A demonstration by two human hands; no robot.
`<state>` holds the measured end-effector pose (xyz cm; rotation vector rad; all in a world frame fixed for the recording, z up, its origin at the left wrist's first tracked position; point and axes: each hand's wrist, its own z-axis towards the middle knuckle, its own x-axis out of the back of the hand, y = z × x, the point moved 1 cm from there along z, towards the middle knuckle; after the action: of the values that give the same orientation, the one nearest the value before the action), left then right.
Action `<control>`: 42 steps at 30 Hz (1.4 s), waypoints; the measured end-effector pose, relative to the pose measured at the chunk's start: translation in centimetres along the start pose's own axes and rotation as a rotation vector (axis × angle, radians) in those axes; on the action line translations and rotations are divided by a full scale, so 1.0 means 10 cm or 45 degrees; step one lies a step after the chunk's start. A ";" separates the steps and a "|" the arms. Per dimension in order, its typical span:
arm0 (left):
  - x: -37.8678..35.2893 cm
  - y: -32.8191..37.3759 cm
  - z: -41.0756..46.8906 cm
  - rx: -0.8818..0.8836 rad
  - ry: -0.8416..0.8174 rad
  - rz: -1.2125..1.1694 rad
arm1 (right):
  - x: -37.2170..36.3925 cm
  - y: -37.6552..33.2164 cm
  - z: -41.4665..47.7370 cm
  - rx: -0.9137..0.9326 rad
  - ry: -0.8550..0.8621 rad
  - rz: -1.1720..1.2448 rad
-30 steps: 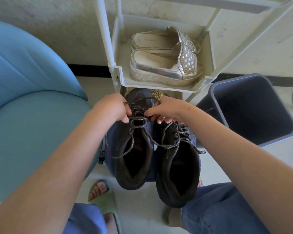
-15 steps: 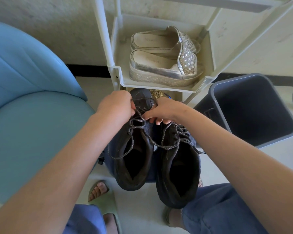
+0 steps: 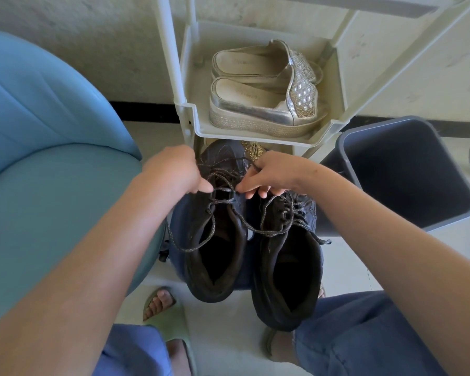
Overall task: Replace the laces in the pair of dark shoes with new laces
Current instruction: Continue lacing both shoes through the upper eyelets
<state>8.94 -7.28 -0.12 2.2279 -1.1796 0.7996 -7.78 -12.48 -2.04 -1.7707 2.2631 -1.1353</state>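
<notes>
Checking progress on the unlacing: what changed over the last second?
Little. The left hand and right hand edged together, then slightly apart, both still pinching the lace of the left dark shoe. That shoe and the right dark shoe stayed put.

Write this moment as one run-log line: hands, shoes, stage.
left hand: pinches lace | right hand: pinches same lace | left-side shoe: loosened, ends hanging | right-side shoe: laced | stage: unlacing

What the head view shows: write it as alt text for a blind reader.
Left hand and right hand pinch the grey lace of one dark shoe, beside the other shoe. Silver sandals sit on a white rack behind; a grey bin stands right.
</notes>
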 end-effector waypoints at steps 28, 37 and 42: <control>-0.06 0.00 -0.09 -0.175 -0.121 -0.013 | -0.29 -0.14 -0.04 -0.201 -0.015 0.099; -0.12 0.01 -0.04 -0.138 -0.128 -0.034 | -0.23 -0.10 -0.08 -0.019 0.012 0.246; -0.11 0.00 -0.05 -0.137 -0.146 -0.057 | -0.17 -0.06 -0.06 -0.048 -0.093 0.338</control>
<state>8.29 -6.31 -0.50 2.2280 -1.1913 0.5838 -6.99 -10.73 -1.91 -1.4402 2.3992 -0.9683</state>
